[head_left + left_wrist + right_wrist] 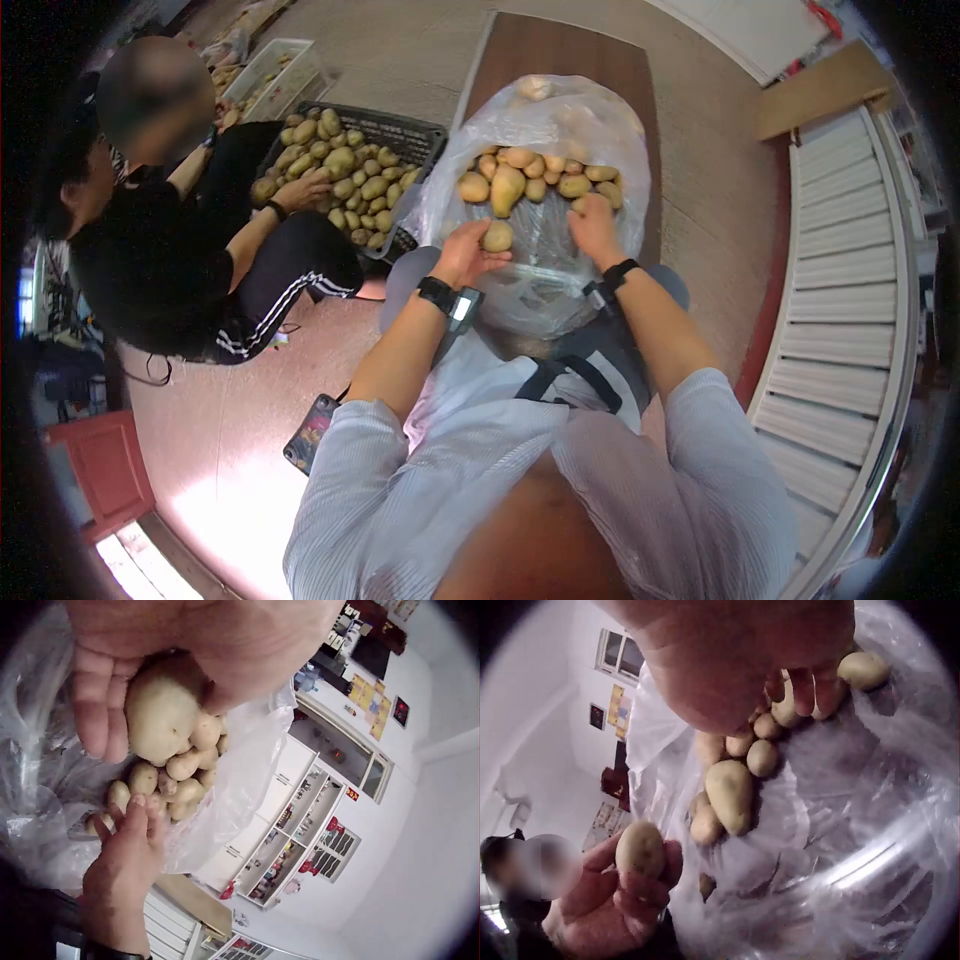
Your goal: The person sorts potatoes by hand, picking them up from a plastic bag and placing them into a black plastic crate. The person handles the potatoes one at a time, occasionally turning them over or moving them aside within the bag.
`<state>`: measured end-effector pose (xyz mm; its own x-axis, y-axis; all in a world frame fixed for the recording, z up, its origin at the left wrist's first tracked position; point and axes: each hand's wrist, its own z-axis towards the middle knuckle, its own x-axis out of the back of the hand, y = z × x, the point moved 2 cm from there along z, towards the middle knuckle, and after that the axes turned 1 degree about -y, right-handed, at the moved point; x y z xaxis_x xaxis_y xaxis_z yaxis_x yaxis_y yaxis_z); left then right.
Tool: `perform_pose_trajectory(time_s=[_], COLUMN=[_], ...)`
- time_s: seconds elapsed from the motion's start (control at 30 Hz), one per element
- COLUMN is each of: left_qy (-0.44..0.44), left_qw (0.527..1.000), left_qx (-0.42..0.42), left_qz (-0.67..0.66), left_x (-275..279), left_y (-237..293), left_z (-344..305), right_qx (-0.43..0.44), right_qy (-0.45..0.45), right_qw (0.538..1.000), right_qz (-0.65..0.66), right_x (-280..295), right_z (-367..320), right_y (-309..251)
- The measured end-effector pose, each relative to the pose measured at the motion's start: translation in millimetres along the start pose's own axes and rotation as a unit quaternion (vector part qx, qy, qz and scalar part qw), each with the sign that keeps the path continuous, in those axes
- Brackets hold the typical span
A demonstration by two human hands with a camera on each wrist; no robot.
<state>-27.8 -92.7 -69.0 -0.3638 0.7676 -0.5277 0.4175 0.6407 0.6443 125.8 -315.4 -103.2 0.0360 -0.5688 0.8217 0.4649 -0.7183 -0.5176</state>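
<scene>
My left hand (468, 254) holds a round, pale potato (497, 236) above the near part of a clear plastic bag (545, 310). The right wrist view shows this potato (640, 851) with the fingers and thumb around it. Farther right, my right hand (124, 881) reaches into the bag, fingers extended with their tips at the potatoes (182, 791). Its palm hides part of the pile in the right wrist view. A large, pear-shaped potato (730, 796) lies at the near side of the pile, between the hands.
The bag rests over a brown board (560, 50). At left, a seated person (150, 260) reaches into a black crate (425, 140) of potatoes. A white bin (285, 70) stands behind it. On the right is a white slatted radiator (840, 290).
</scene>
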Motion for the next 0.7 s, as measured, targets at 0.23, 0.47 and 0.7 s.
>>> perform_pose_trajectory(time_s=[0.23, 0.47, 0.7], left_qy=[0.014, -0.013, 0.08], left_qw=[0.997, 0.976, 0.943], left_qx=[-0.062, -0.174, -0.248], left_qz=[-0.044, -0.133, -0.208], left_x=[7, 32, 97], left_y=[7, 36, 68], left_z=[0, -5, 7], right_qx=[0.001, -0.017, 0.048], right_qy=[-0.029, -0.19, -0.184], right_qw=[1.0, 0.974, 0.975], right_qz=[0.012, -0.119, -0.116], right_x=[-15, -2, -8], right_z=[1, -7, -33], right_y=[30, -3, -23])
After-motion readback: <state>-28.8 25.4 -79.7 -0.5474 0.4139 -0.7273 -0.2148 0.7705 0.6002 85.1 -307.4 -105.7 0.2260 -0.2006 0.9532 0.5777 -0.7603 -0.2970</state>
